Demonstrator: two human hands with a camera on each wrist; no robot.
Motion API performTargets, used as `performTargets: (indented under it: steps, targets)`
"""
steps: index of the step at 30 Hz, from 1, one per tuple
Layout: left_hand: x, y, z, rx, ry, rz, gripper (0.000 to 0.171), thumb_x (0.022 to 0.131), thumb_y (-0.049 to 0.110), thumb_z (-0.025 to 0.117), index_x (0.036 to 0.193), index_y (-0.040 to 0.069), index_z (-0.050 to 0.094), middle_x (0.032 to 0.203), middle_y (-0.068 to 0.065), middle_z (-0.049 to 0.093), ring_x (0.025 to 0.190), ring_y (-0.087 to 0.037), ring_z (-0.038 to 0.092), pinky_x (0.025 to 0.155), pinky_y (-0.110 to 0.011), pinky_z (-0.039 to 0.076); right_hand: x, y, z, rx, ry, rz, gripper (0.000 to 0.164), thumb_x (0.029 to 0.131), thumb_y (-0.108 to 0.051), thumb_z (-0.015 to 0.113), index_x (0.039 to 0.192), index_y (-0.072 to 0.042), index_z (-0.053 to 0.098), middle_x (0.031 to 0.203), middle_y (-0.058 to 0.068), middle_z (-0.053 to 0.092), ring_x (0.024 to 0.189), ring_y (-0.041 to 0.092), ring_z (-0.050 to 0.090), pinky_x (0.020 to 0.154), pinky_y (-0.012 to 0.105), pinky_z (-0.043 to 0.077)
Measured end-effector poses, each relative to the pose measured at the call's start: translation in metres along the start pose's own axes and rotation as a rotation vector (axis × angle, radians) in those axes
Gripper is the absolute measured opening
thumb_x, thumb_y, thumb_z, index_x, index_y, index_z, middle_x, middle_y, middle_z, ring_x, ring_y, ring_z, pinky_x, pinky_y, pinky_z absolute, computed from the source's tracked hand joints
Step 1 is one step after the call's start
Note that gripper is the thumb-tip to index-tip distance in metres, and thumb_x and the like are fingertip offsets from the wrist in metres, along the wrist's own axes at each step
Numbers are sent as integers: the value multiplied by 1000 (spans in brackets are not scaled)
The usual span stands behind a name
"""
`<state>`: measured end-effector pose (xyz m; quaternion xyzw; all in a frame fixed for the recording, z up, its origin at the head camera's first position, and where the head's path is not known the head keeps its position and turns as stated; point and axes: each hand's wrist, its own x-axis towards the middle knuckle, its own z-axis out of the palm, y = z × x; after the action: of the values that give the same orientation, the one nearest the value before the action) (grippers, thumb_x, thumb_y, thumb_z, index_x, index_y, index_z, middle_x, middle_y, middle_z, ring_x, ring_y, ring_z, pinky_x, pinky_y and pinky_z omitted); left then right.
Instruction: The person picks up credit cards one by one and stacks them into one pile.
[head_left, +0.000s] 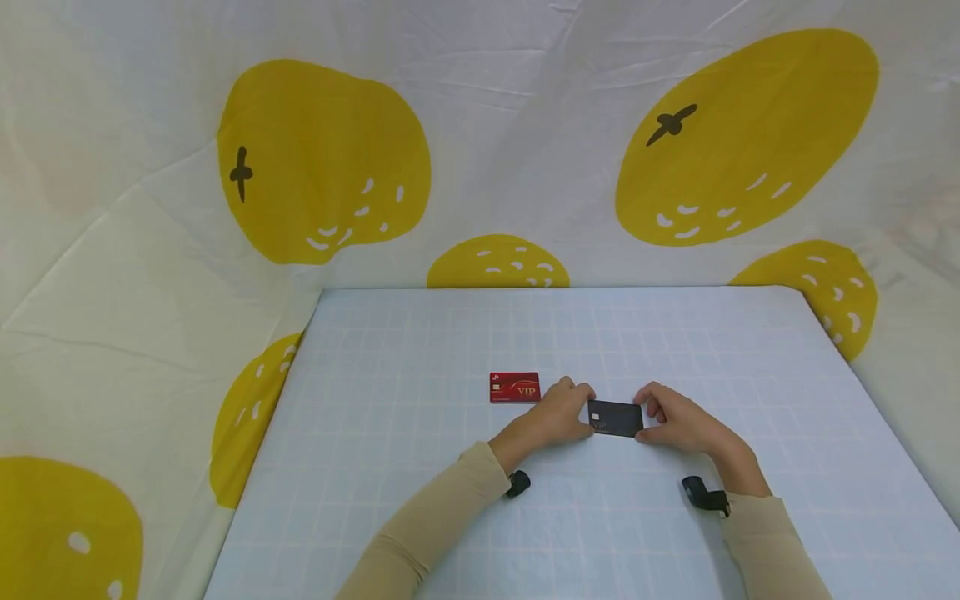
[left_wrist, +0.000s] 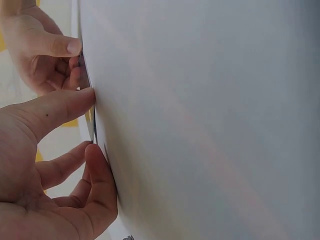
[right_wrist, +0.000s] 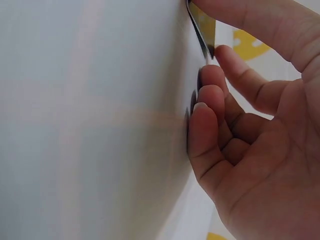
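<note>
A black card [head_left: 617, 421] with a chip and faint "VIP" lettering lies at or just above the table surface, between the two hands. My left hand [head_left: 557, 415] pinches its left end, thumb at the near corner and a finger at the far one. The right hand [head_left: 678, 423] grips the opposite end in the same way. From the right wrist view, the card [right_wrist: 204, 27] appears nearly edge-on, slightly tilted, its face reflecting yellow. A red "VIP" card [head_left: 514, 387] lies flat, just beyond and to the left of my left hand.
A pale checked cloth covers the table [head_left: 405, 350]. Behind it hangs a white curtain [head_left: 517, 150] printed with yellow fruit. Dark wrist cameras, one near the left sleeve [head_left: 517, 483] and one near the right sleeve [head_left: 705, 495], sit close to the surface.
</note>
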<state>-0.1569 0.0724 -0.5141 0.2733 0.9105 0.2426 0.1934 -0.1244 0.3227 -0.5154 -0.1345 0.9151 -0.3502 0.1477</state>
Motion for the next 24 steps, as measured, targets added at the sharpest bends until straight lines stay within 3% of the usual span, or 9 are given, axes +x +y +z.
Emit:
performTargets:
  steps: [14, 24]
  targets:
    - [2, -1, 2, -45, -5, 32, 46, 87, 21, 79, 128, 14, 59, 102, 4, 55, 88, -8, 51, 78, -20, 47, -5, -9, 2, 57, 65, 36, 39, 83, -10, 81, 115, -3, 60, 92, 5, 58, 83, 21, 51, 70, 31, 44]
    - [-1, 2, 1, -69, 9, 6, 45, 90, 21, 76, 130, 10, 60, 102, 3, 58, 85, -6, 52, 75, -19, 47, -4, -10, 3, 95, 103, 84, 33, 91, -14, 74, 119, 1, 62, 95, 6, 61, 85, 21, 56, 72, 29, 48]
